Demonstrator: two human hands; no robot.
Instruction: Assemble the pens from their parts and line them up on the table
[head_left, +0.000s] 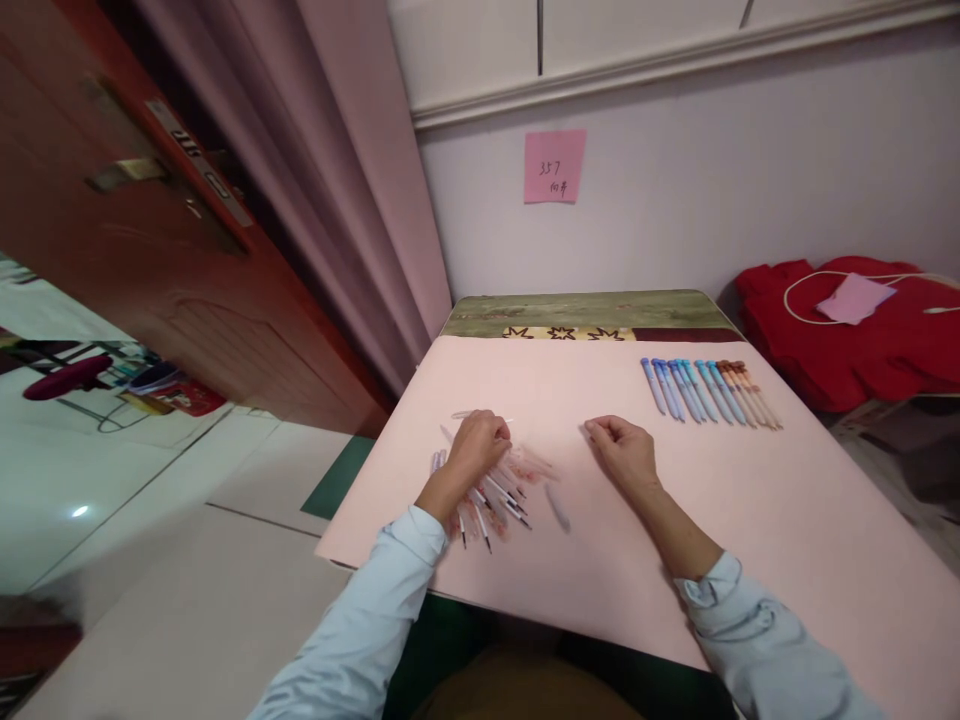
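Observation:
My left hand (pixel 478 443) is closed over a loose pile of pen parts at the left of the table; its curled fingers hide whatever may be in them. In the pile lie several white pen refills (pixel 484 530) with dark tips, and clear pen barrels (pixel 532 463) with pinkish marks. A greyish pen barrel (pixel 557 507) lies apart at the pile's right side. My right hand (pixel 624 452) is over the middle of the table, thumb and forefinger pinched together; anything between them is too small to tell. To its right, a row of pens (pixel 694 390) runs from blue to brown.
A pale pink sheet covers the table (pixel 750 520), its green far end (pixel 585 305) meeting the wall. A pink note (pixel 555 167) is stuck above. Red cloth (pixel 862 340) with a white cable lies right of the table; a brown door (pixel 187 230) and mauve curtain (pixel 322 150) stand left.

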